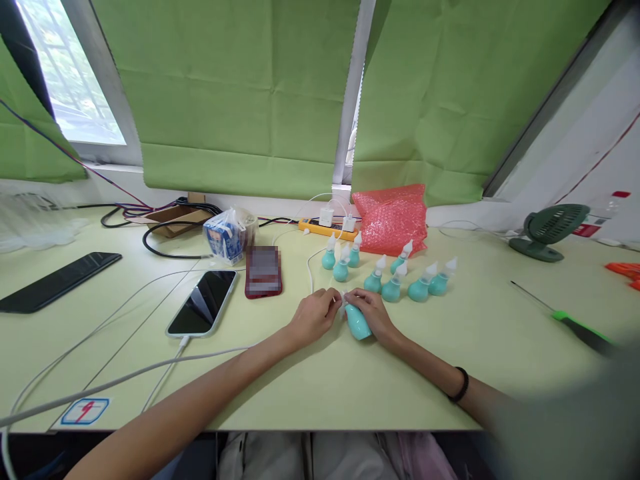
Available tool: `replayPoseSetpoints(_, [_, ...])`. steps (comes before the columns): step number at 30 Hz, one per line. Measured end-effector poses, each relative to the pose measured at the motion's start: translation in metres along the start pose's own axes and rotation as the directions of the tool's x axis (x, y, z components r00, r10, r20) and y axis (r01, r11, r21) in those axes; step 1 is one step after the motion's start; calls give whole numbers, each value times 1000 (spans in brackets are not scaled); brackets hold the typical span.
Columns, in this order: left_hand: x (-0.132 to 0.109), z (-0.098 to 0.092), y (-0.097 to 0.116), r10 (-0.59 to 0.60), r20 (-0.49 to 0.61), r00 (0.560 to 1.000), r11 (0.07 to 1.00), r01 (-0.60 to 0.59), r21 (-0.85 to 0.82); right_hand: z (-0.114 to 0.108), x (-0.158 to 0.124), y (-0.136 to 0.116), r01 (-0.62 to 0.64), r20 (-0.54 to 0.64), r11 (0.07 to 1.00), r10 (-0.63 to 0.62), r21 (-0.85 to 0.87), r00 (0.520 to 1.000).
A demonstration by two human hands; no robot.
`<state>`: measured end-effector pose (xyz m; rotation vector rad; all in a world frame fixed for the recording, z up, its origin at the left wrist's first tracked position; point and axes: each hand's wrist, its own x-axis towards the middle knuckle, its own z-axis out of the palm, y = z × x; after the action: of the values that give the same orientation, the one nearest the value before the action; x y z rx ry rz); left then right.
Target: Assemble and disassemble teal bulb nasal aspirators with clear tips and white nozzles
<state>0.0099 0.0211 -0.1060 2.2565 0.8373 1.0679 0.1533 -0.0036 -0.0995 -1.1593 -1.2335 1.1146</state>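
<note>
Forearms rested on table (300, 393) | right hand (376, 312) closed around teal bulb (358, 325) | left hand (315, 315) pinched its white tip (344, 301) | more bulbs (419, 290) stood just behind, upright

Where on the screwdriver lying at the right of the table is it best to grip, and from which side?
Probably the thick green-and-dark handle, from above, fingers across it. The screwdriver lies flat, thin shaft pointing far-left, with bare table around it. The right hand holds a teal bulb.
</note>
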Motion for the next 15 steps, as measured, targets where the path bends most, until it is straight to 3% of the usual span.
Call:
replayPoseSetpoints(6, [7,-6,0,-147,212,966,941,203,-271,-4,7,2,-63,6,998,63,19,998])
replayPoseSetpoints(10, [10,-10,-5,-159,342,926,854,303,-423,-6,7,2,-118,62,991,114,64,992])
replayPoseSetpoints(15, [11,-17,-10,-143,400,905,809,339,-480,-6,6,0,-191,129,974,175,124,976])
